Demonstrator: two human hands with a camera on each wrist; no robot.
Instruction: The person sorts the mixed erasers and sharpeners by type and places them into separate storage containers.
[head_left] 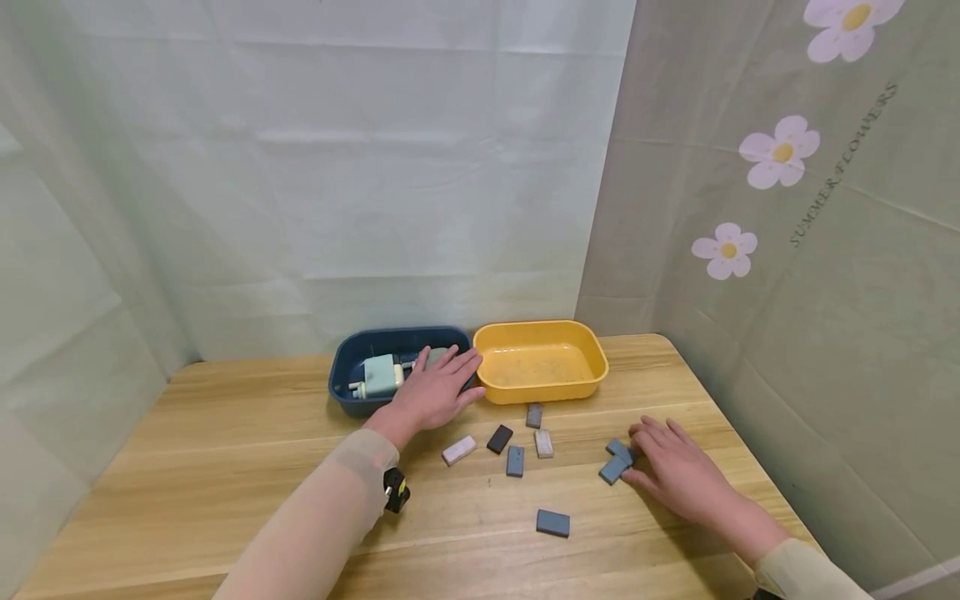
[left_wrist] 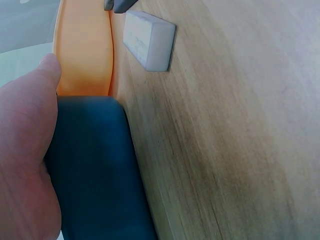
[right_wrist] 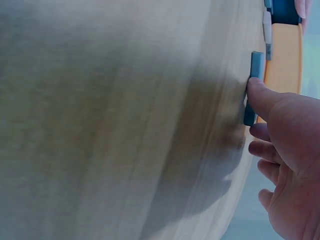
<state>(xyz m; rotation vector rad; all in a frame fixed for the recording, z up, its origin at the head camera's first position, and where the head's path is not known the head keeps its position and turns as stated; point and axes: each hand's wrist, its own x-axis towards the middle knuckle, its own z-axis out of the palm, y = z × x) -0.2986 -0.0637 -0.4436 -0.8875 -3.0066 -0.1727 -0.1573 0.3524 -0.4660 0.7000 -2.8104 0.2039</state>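
My left hand (head_left: 435, 392), fingers spread and fairly straight, lies over the right part of a dark blue bin (head_left: 347, 398), fingertips near the yellow bin (head_left: 540, 394). In the left wrist view its palm stands beside the blue bin's wall (left_wrist: 95, 165). On the right, my right hand (head_left: 678, 467) is at two slate-grey rectangular blocks, an upper block (head_left: 618, 450) and a lower block (head_left: 612, 470), lying against each other. Its thumb (right_wrist: 260, 92) touches a block (right_wrist: 257, 62) in the right wrist view, while the other fingers bend loosely past the block's end.
Inside the blue bin lies a pale green bottle-like item (head_left: 380, 375). Before the bins are scattered a white block (head_left: 459, 450), a black block (head_left: 499, 439), a slate block (head_left: 515, 461), a light grey block (head_left: 543, 443) and a dark grey block (head_left: 534, 415). Another slate block (head_left: 552, 523) lies nearer.
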